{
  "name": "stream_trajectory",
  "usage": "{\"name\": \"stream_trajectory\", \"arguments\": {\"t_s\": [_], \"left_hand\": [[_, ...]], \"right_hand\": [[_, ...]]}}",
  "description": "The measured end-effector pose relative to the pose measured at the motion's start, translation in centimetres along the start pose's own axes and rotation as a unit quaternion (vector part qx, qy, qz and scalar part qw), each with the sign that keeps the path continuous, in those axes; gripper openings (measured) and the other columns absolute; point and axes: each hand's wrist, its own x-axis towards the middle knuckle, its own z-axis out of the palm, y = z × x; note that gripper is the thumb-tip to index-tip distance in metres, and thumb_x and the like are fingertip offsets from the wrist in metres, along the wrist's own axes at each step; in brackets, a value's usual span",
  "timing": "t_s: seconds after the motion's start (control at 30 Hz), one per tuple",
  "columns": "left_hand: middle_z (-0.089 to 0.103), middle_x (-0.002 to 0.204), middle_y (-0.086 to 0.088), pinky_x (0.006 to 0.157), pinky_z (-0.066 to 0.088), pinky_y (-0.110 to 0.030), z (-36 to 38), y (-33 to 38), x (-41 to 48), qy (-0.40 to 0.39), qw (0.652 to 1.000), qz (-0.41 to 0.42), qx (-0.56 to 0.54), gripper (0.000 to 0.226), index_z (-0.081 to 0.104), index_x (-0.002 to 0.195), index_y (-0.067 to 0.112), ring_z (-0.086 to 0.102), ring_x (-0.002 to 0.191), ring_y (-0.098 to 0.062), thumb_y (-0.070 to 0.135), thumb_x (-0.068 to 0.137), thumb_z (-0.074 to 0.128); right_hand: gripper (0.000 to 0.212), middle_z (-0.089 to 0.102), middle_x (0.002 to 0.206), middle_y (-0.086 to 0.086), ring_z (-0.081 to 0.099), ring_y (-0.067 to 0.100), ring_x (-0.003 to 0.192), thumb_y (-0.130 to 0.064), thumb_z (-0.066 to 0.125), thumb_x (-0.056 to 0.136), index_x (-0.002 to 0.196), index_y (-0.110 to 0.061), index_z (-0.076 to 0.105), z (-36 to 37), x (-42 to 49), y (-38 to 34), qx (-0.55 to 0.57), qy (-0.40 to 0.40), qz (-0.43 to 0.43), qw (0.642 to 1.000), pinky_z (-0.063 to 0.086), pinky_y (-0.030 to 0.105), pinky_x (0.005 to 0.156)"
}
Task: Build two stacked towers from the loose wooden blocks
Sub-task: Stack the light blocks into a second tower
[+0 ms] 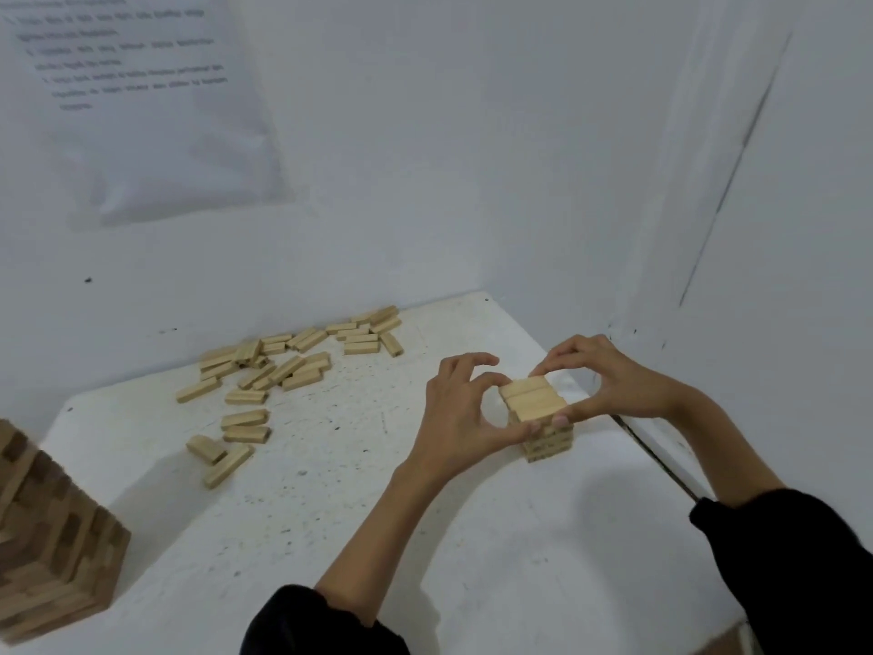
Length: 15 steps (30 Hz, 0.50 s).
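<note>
Pinching small tower (536,398) top; left hand (460,418); right hand (614,380); loose blocks (283,366) scattered beyond-left

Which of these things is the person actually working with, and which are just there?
In the job: small tower, gripped by left hand and right hand; loose blocks; big tower at the left edge.
Just there: printed sheet on the wall.

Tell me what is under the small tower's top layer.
The tower's lower layers show beneath it, resting on the table. The left hand and right hand cover the upper ones.
</note>
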Motion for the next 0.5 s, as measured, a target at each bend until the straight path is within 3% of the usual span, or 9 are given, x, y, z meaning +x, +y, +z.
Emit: {"name": "stream_trajectory", "arguments": {"t_s": [0.17, 0.37, 0.5], "left_hand": [[0.045, 0.133, 0.013, 0.09, 0.023, -0.027, 1.0, 0.2, 0.3, -0.014, 1.0, -0.007, 0.008, 0.077, 0.065, 0.11, 0.029, 0.026, 0.123, -0.004, 0.079, 0.055, 0.047], [0.044, 0.134, 0.011, 0.09, 0.022, -0.026, 1.3, 0.0, 0.4, -0.022, 0.999, -0.016, 0.022, 0.058, 0.065, 0.112, 0.026, 0.026, 0.124, -0.006, 0.061, 0.066, 0.072], [0.045, 0.135, 0.01, 0.093, 0.021, -0.025, 1.4, 0.1, 0.3, -0.025, 0.999, -0.022, 0.019, 0.062, 0.065, 0.113, 0.025, 0.027, 0.126, -0.008, 0.063, 0.063, 0.066]], "right_hand": [[0.05, 0.042, 0.12, -0.013, 0.026, 0.005, 0.115, -0.037, 0.079, 0.068, 0.107, -0.052, 0.052, 0.1, -0.1, 1.4, 0.011, -0.006, 0.013, 1.0, 0.021, 0.024, 0.099], [0.051, 0.043, 0.122, -0.009, 0.026, 0.007, 0.118, -0.034, 0.079, 0.07, 0.111, -0.047, 0.053, 0.6, 0.2, 1.9, 0.019, -0.009, 0.015, 1.0, 0.022, 0.025, 0.099], [0.051, 0.043, 0.123, -0.009, 0.026, 0.006, 0.118, -0.034, 0.079, 0.07, 0.11, -0.049, 0.052, 0.7, 0.3, 2.0, 0.023, -0.013, 0.015, 1.0, 0.023, 0.027, 0.102]]}}
